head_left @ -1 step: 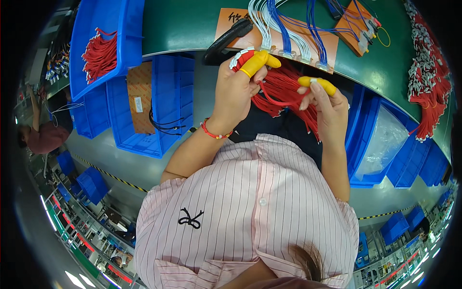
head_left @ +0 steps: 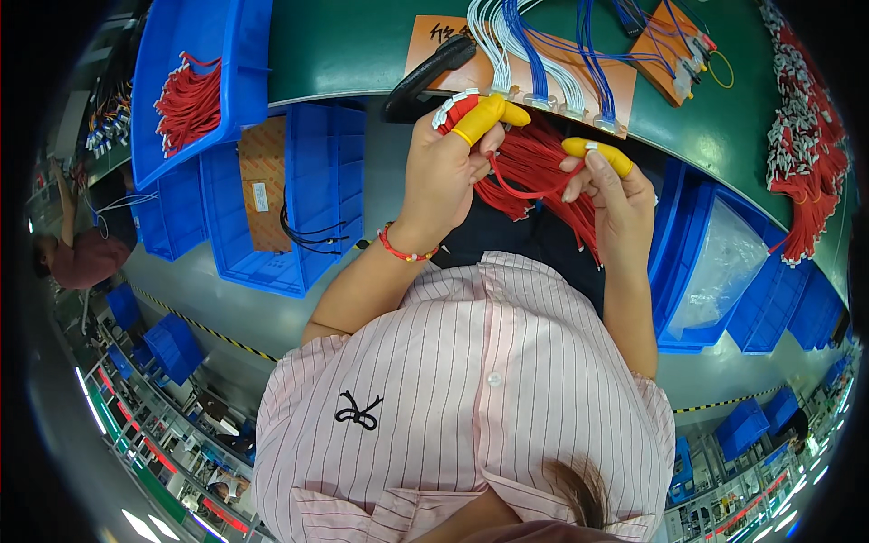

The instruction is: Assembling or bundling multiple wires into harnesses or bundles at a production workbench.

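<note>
Clasps thin, white-tipped red wires in closed left hand; pinches one singled-out red strand in right hand, leaving many bunched.

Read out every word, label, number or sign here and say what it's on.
Orange board: dark handwritten characters, which I won't copy out.
White label on brown cardboard: too small to read.
Striped shirt: black bow-like motif, no readable text.
I can read nothing else.
</note>
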Demonstrator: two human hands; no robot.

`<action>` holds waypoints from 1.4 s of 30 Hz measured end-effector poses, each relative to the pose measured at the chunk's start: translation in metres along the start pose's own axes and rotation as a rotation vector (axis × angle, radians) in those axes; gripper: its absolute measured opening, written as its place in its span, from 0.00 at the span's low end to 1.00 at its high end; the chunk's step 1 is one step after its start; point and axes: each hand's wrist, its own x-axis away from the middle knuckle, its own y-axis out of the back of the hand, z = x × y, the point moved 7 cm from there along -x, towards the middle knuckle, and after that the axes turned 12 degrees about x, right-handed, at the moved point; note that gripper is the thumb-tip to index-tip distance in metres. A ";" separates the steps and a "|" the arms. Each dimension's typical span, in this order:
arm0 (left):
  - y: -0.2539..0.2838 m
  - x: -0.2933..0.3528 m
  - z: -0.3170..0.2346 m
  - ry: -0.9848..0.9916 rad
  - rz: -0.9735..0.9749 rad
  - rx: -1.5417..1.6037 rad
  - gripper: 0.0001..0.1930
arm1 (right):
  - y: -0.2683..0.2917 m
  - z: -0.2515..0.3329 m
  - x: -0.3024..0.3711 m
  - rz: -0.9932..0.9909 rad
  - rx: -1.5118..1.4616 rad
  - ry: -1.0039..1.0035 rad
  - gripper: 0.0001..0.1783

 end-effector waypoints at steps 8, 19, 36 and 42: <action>0.008 0.004 -0.002 0.102 0.046 -0.003 0.14 | 0.006 0.002 -0.006 -0.135 -0.036 0.018 0.13; 0.011 0.006 -0.004 0.116 0.067 -0.003 0.15 | 0.007 0.004 -0.006 -0.149 -0.076 0.008 0.13; 0.011 0.007 -0.001 0.125 0.053 0.006 0.15 | 0.000 -0.002 -0.007 -0.107 -0.348 -0.115 0.15; 0.010 0.007 0.000 0.107 0.069 0.032 0.15 | 0.000 0.001 -0.009 -0.022 -0.332 -0.166 0.17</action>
